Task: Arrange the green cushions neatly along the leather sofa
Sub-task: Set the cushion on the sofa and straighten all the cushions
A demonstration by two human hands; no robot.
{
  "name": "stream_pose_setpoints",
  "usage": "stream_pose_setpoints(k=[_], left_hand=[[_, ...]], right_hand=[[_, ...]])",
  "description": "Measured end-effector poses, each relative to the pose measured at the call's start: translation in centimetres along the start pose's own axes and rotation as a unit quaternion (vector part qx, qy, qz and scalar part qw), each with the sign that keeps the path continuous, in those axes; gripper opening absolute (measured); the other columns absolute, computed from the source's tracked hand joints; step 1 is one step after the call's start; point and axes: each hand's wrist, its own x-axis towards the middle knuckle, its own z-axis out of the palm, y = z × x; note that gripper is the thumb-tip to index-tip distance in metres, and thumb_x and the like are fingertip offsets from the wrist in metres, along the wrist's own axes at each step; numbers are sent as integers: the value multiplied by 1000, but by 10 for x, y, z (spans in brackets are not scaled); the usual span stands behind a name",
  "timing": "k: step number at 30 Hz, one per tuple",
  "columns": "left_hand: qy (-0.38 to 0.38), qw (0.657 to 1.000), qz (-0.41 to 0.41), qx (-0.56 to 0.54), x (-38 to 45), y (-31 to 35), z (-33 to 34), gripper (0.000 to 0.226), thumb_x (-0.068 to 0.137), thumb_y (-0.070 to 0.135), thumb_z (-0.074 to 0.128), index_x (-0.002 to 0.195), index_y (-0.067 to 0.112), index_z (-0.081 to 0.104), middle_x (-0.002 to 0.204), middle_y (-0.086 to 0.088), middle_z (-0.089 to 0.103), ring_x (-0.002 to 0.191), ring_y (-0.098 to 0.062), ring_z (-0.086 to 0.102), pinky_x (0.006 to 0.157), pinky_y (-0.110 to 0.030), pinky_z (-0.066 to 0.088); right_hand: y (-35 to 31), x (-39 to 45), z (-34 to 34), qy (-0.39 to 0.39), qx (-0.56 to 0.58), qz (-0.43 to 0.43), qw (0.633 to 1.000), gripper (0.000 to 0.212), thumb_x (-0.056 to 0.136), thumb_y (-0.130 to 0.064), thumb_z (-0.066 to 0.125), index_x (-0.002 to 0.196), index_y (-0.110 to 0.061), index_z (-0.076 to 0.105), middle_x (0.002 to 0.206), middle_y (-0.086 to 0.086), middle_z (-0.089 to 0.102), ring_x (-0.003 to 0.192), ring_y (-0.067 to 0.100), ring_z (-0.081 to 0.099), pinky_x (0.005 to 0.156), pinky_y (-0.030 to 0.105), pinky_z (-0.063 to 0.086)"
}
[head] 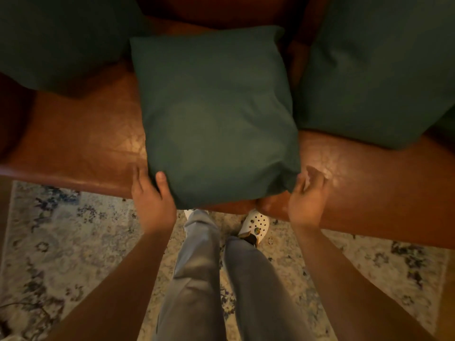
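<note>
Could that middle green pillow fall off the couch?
It might. The middle cushion hangs over the front edge of the leather sofa, so it could slide onto the rug. The left hand grips one near corner, but the right hand is blurred, so its hold is unclear. Pushing it back could also bump the right cushion, which it already seems to touch.

Bare forearms, no sleeves, lead to the left hand [152,195] and right hand [307,200]; grey trousers [197,279]; white perforated clog [254,226] at 12 o'clock.
</note>
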Motion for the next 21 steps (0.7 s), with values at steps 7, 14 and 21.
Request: stream_pose_setpoints(k=[7,14,21], left_hand=[[28,953,-295,-66,-25,-15,10,81,99,70,16,135,9,56,134,-25,58,123,-46,54,102,-55,44],[78,930,-341,-115,-9,-5,19,58,108,46,29,132,-2,50,134,-26,58,122,-44,55,94,-46,43],[123,926,-321,-155,1,-5,16,51,109,41,29,137,3,50,135,-21,59,122,-41,56,97,-46,46]], right_hand=[[4,-4,16,-53,277,275,919,21,86,-20,80,82,-23,60,81,-1,68,79,18,65,87,39,54],[15,12,1,-60,273,221,934,21,92,-6,72,82,-20,59,74,-7,66,58,-2,61,69,20,53],[34,26,-30,-180,337,224,897,12,98,-7,63,109,-12,63,106,3,72,91,12,72,77,23,61]])
